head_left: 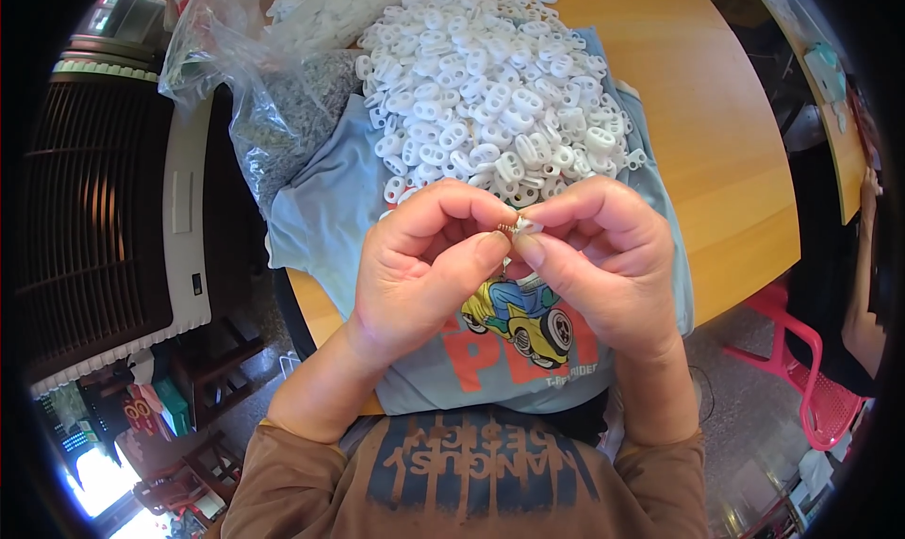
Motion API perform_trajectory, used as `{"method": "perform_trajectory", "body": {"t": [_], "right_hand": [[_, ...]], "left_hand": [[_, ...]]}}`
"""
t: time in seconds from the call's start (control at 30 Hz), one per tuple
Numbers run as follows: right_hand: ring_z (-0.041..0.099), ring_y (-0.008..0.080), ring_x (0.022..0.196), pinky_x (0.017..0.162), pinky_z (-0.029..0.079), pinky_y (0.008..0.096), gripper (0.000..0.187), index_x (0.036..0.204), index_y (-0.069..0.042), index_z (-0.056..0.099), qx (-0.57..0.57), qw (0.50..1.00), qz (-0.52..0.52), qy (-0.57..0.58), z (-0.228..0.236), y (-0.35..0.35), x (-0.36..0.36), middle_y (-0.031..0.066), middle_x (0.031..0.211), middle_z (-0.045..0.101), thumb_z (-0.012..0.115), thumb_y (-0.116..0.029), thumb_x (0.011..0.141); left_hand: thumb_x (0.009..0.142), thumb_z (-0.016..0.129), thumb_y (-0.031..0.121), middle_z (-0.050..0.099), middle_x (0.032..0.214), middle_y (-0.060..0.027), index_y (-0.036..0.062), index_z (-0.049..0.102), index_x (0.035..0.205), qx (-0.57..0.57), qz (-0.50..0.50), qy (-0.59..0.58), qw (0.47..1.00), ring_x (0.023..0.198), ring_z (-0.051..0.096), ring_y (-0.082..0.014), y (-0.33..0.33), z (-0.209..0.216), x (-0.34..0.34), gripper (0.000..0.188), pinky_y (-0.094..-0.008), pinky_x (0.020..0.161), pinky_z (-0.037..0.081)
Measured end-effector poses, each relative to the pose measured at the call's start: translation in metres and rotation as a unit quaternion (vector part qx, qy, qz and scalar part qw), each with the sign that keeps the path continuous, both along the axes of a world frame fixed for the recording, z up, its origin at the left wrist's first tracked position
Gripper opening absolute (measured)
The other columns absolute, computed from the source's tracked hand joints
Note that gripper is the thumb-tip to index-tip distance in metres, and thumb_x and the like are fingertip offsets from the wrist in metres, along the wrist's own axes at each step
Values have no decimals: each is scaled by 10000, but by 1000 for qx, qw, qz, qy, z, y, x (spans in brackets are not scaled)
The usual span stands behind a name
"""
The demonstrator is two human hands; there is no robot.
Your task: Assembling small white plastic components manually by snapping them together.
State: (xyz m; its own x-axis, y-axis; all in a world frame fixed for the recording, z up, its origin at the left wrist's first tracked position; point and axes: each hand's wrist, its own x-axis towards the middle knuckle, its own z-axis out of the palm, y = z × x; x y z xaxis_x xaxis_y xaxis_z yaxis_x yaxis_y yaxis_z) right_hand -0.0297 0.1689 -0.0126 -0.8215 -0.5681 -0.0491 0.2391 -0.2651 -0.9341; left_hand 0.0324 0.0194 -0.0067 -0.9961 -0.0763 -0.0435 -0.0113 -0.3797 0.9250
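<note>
My left hand (424, 266) and my right hand (608, 261) meet fingertip to fingertip over the near side of the pile. Between my left thumb and forefinger is a small coil spring (507, 229), copper-coloured in this light. My right thumb and forefinger pinch a small white plastic piece (530, 226), mostly covered by the fingers. Spring and piece touch or nearly touch; I cannot tell which. Just beyond my hands lies a big heap of white oval plastic pieces with two holes (490, 96), like cord-lock parts. Beneath is a light blue printed T-shirt (330, 200).
A clear plastic bag (250, 129) of grey, wiry small parts sits left of the heap. The wooden table (716, 134) extends right. A dark slatted appliance (94, 209) stands at left, a pink chair (801, 360) at right. Another person's arm (860, 294) shows at the far right.
</note>
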Motion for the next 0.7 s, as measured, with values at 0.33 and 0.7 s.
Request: {"method": "perform_trajectory", "body": {"t": [0.33,0.7], "right_hand": [[586,76,725,616,481,201,81,830,28,579,7,1000,5,10,2,1,0,41,780,589,603,41,754],[595,87,703,612,484,202,78,824,25,576,17,1000,2,17,-1,2,0,48,781,598,603,44,753]], "left_hand": [[819,517,-34,559,862,-59,-27,555,898,-47,15,12,999,757,573,-106,-2,-4,-1,87,-222,661,489],[814,526,-35,547,863,-58,-28,567,899,-148,17,53,987,746,545,-83,-1,-8,-2,95,-204,646,464]]}}
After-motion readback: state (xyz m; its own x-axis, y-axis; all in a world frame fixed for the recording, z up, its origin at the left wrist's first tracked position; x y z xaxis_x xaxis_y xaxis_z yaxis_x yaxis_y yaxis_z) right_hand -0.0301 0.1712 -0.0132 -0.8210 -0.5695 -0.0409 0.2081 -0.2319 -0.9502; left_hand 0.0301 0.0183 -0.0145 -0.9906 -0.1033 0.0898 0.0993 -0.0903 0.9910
